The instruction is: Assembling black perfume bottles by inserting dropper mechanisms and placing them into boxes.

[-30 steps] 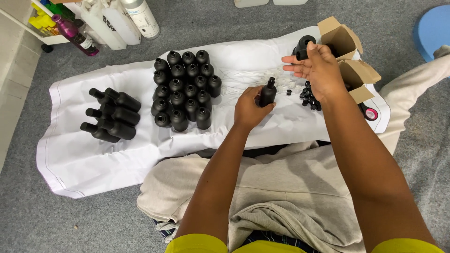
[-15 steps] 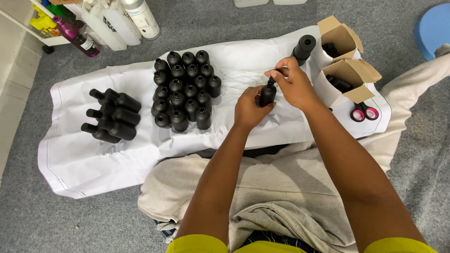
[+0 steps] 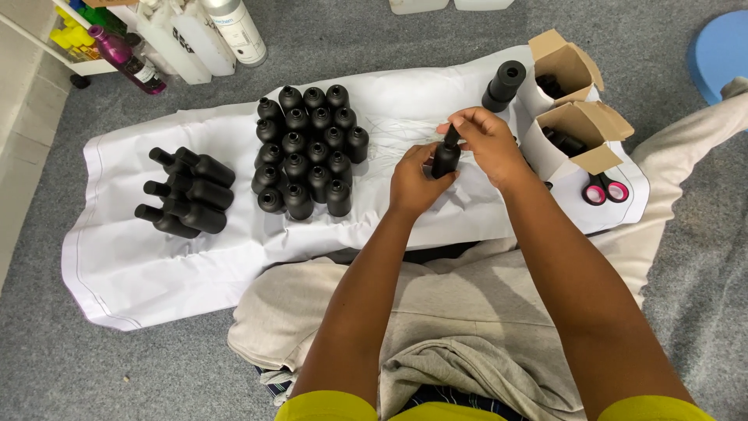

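My left hand (image 3: 414, 181) grips a small black bottle (image 3: 445, 158) by its body, above a white sheet (image 3: 234, 249) spread on the floor. My right hand (image 3: 487, 140) pinches the bottle's top, fingers closed around the black cap at the neck. To the left, several open black bottles (image 3: 308, 150) stand upright in a tight cluster. Farther left, several capped black bottles (image 3: 187, 191) lie on their sides in a pile.
Two open cardboard boxes (image 3: 573, 129) with black parts stand at the right, a black cylinder stack (image 3: 504, 84) beside them. Pink-handled scissors (image 3: 604, 189) lie near the sheet's right edge. Thin clear tubes lie mid-sheet. White jugs and a purple bottle (image 3: 125, 58) stand behind; a blue round thing (image 3: 721, 51) far right.
My right hand came in from the boxes at the right and closed on the top of the bottle that my left hand holds. The bottle shifted slightly right.
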